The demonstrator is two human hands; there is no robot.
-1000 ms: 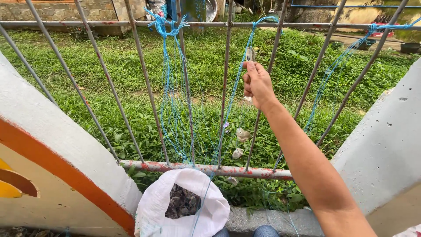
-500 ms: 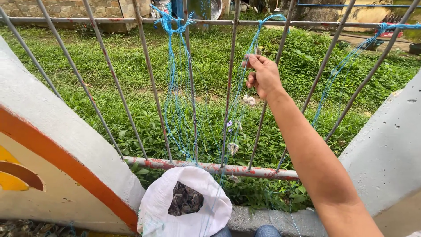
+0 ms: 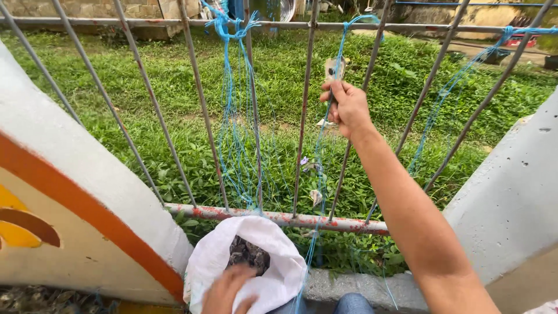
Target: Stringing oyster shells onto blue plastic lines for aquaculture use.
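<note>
Head cam, R hand (image 3: 349, 107) gripping blue net (image 3: 238, 134), thin, tangled

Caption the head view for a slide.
Right hand grips a small object at the blue net on the fence; left hand rests on the white bag.

A low concrete kerb (image 3: 349, 285) runs under a metal fence (image 3: 279, 218). An open white sack (image 3: 273, 261) of dark pieces rests against it. Grass (image 3: 174, 116) lies beyond.
</note>
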